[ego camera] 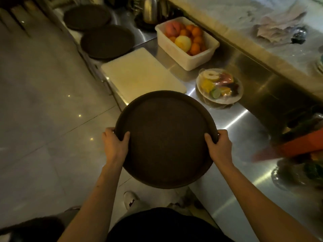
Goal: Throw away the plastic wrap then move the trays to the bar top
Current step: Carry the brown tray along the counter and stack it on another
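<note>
Dim light, wide-angle view looking down. Both hands grip one round dark brown tray point(166, 138), held in the air over the near edge of the steel desk point(232, 137) and partly over the tiled floor point(43, 110). Left hand point(115, 144) is clamped on the tray's left rim, thumb lying on the upper face, fingers under. Right hand point(219, 145) is clamped on the right rim the same way. The hands sit well apart, one on each side of the tray. The tray's upper face is bare.

Two more round dark trays lie flat farther along the desk at the left: the nearer tray point(107, 41) and the far tray point(87, 17), close beside each other.

Between the held tray and those two lies a white cutting board point(143, 75), flat on the desk. Right of the board, farther back, a white plastic tub point(188, 62) holds oranges, a yellow fruit and a pinkish fruit. Nearer than the tub sits a plate of cut fruit point(219, 86), with a shiny film over it.

Along the right runs the raised pale bar top point(236, 23), with a crumpled cloth point(279, 23) on it. At the near right edge of the desk are orange and green items, too blurred to identify.

Metal jugs point(151, 10) stand at the far end of the desk. A white shoe point(131, 198) shows on the floor below the tray.

No readable writing, labels or brands anywhere.
</note>
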Tool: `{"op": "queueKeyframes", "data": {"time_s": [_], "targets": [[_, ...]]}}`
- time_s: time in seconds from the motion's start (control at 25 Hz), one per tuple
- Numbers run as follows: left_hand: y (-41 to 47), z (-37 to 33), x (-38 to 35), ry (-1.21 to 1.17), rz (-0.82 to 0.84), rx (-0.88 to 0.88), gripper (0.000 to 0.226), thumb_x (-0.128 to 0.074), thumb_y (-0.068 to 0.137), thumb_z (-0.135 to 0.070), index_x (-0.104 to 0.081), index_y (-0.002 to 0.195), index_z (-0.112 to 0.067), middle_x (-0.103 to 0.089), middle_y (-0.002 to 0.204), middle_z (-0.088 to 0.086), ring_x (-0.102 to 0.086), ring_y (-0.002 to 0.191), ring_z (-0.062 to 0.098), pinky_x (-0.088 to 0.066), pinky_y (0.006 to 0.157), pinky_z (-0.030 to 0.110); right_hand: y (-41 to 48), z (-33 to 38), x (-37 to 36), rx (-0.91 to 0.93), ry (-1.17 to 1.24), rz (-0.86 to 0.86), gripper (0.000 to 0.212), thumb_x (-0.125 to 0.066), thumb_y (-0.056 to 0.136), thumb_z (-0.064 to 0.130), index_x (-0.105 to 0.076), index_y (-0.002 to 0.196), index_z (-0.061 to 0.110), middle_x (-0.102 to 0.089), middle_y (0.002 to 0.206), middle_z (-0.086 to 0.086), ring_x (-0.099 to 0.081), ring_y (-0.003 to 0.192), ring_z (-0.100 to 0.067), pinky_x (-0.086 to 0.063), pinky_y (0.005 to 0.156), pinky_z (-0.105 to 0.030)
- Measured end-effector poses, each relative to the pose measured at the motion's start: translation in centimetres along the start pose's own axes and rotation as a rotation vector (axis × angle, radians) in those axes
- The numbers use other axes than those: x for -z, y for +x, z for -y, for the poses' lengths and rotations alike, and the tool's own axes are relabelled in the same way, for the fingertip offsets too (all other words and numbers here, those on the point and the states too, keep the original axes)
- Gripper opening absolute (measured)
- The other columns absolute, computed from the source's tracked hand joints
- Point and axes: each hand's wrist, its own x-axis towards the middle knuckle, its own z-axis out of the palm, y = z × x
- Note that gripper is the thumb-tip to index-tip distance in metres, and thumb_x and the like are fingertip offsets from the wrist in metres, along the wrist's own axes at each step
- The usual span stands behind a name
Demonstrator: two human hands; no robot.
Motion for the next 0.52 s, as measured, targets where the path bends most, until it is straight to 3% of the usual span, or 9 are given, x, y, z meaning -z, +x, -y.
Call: {"op": "queueKeyframes", "data": {"time_s": [0.32, 0.52], "targets": [[9.7, 9.8, 16.8, -0.138, -0.244, 0.167, 0.054, -0.072, 0.083, -0.029, -0.047, 0.128, -0.012, -0.054, 0.129, 0.011, -0.058, 0.114, 0.027, -0.054, 0.094, 0.045, -3.5, 14.3, -17.2, 0.154, 0.011, 0.206, 0.029, -0.061, 0.091, 0.034, -0.049, 0.109, 0.014, -0.056, 0.096, -0.002, -0.057, 0.087, -0.019, -0.049, 0.080, -0.031], [13.2, 14.0, 23.1, -0.183, -0.357, 0.212, 0.050, -0.071, 0.083, -0.025, -0.050, 0.126, -0.010, -0.055, 0.127, 0.012, -0.058, 0.113, 0.027, -0.054, 0.093, 0.042, -5.2, 20.0, -24.5, 0.217, 0.012, 0.323, 0.032, -0.062, 0.091, 0.032, -0.049, 0.112, 0.010, -0.053, 0.085, 0.007, -0.055, 0.074, -0.007, -0.043, 0.062, -0.017]]}}
